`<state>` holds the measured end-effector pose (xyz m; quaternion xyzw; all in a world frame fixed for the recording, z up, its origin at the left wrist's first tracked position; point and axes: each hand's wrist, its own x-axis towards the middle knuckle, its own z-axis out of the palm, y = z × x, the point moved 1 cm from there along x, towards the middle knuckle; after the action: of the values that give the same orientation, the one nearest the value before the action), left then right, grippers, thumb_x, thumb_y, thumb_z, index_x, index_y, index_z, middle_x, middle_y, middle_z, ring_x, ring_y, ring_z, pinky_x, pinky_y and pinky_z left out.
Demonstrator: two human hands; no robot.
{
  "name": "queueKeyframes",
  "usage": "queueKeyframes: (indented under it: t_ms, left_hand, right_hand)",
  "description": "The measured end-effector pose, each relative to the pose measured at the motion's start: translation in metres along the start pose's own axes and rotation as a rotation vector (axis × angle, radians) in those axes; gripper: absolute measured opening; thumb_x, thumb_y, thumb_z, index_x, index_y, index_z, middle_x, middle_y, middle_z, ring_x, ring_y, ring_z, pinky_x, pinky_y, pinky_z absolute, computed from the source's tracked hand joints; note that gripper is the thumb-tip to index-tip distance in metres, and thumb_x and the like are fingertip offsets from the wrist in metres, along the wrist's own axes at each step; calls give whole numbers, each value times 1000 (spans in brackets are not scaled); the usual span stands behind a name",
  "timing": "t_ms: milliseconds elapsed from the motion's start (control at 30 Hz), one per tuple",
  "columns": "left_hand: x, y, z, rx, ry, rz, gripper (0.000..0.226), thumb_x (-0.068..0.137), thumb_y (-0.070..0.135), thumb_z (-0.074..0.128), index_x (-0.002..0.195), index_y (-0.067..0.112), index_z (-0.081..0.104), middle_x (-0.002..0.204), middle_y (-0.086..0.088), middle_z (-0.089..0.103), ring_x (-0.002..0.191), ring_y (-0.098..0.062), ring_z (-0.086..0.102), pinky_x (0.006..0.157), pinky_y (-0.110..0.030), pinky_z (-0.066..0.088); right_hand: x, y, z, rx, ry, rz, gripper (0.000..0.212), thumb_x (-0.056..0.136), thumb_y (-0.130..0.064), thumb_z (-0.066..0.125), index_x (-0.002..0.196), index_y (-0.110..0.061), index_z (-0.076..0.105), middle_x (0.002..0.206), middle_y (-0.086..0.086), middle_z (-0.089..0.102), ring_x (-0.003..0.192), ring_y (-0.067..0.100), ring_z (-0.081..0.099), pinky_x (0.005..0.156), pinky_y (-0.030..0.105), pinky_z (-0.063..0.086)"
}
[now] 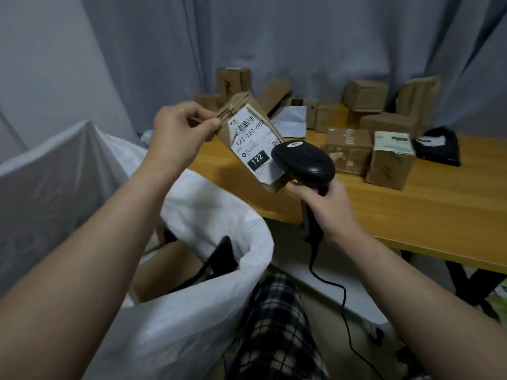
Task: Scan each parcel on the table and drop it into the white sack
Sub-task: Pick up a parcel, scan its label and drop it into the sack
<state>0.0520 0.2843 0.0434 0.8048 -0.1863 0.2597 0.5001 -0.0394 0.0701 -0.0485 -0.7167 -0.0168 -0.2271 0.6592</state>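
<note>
My left hand pinches the top corner of a long cardboard parcel, which hangs tilted above the table's left edge with its white label facing me. A black handheld scanner is gripped in my right hand, its head right in front of the lower part of the label. The white sack stands open below and to the left of the parcel, with a cardboard box and a black item inside. Several more cardboard parcels lie on the wooden table.
A black packet and a grey-white envelope lie among the boxes. Grey curtains hang behind the table. The scanner's black cable trails down past my checked trouser leg. A white-draped object stands at the left.
</note>
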Motion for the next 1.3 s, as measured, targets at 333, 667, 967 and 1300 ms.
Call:
queueKeyframes:
  t_ms: [333, 667, 967, 1300]
  left_hand:
    - [-38, -23, -108, 725, -237, 5, 5, 85, 16, 69, 85, 11, 70, 75, -3, 61, 73, -19, 57, 66, -26, 34]
    - [-51, -49, -110, 691, -278, -26, 5, 88, 14, 67, 86, 10, 68, 78, 0, 63, 75, -20, 60, 69, -28, 39]
    - [-32, -21, -169, 859, -13, 7, 11, 88, 12, 63, 96, 6, 68, 101, -16, 67, 97, -35, 60, 78, -34, 41]
    - [-46, -48, -162, 1100, -335, -89, 11, 88, 9, 57, 79, 14, 54, 95, -15, 65, 85, -29, 53, 67, -29, 33]
  right_hand:
    - [-12, 27, 103, -398, -304, 74, 22, 79, -25, 73, 88, -6, 66, 79, 3, 59, 79, 16, 57, 71, 30, 45]
    - [-23, 45, 99, -333, -316, 571, 24, 78, 5, 66, 94, -12, 62, 82, 8, 63, 76, 22, 61, 61, 29, 48]
    - [-8, -39, 187, 366, -256, 484, 19, 78, 8, 65, 71, -9, 62, 61, 4, 62, 62, 19, 62, 62, 27, 52]
    - [-7, 15, 164, -16, -276, 475, 15, 81, -5, 69, 92, -13, 66, 81, 5, 63, 80, 23, 61, 69, 31, 47]
